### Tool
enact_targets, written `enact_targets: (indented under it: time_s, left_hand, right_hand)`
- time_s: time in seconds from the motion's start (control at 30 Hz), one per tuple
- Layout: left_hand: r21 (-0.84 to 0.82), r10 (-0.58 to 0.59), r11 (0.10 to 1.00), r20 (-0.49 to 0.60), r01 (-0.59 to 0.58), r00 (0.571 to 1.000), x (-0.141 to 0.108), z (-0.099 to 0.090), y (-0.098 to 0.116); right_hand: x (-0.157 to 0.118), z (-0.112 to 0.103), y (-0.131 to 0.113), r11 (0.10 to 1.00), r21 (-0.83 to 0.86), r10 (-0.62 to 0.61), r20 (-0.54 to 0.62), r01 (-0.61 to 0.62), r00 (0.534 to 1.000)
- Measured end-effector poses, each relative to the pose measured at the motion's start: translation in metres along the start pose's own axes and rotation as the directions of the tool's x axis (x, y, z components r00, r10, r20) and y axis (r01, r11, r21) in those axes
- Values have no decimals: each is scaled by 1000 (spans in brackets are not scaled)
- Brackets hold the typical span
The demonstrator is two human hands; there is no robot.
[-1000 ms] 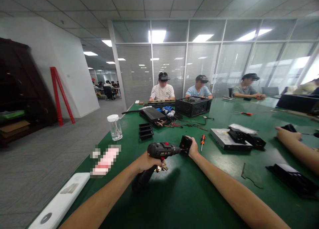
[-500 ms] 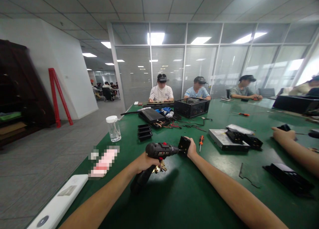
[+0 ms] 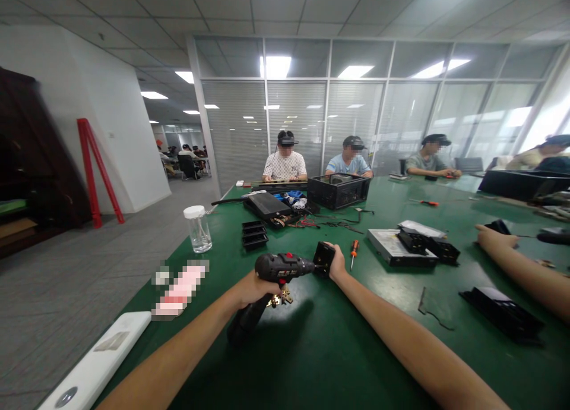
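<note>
My left hand [image 3: 258, 290] is wrapped around the grip of a black cordless drill [image 3: 278, 268], whose nose points right. In my right hand [image 3: 337, 261] is a small black box-like part [image 3: 323, 259], tilted up to face the drill. The drill's tip meets the near face of that part; whether it sits in a screw cannot be made out. Below the drill, partly hidden by it and my left hand, lie several brass-coloured metal pieces [image 3: 285, 296]. An orange-handled screwdriver [image 3: 354, 252] rests just right of my right hand.
Stacked black trays [image 3: 255, 236] and a lidded clear jar [image 3: 198, 230] stand to the left. Farther back are a black computer case [image 3: 339, 191] and loose cables. A silver drive [image 3: 387, 246] lies right, near a co-worker's hand [image 3: 496, 237]. Other people sit across the green table [image 3: 347, 350].
The whole view has shifted slightly, so things appear a little farther left. Both hands keep their holds, with the drill still against the black part.
</note>
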State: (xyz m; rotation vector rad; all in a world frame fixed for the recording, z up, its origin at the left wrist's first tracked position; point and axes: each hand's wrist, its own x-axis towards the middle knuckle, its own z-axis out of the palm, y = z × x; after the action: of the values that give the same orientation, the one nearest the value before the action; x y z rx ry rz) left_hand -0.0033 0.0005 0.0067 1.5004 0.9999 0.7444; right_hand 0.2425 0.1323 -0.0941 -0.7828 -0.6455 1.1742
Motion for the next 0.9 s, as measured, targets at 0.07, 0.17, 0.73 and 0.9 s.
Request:
enact_targets:
  time_s: [0.07,0.17,0.73,0.9]
  left_hand:
    - [4,-9,1000,-3,9,1000,1,-1,-1]
    - [2,2,1000,3,-2,1000,1,-2,-2]
    - [-15,-19,1000,-9,19,1000,0,1,2]
    - [-11,-14,1000,-24,13,1000,0,1,2]
  right_hand:
    - [-1,0,0,1000,10,-2,-1,2,1000]
    - [0,-1,1,1000,13,16,8,-16,1000]
    - [0,0,0,999,39,37,7,-38,999]
    - [-1,0,0,998,44,39,-1,-39,999]
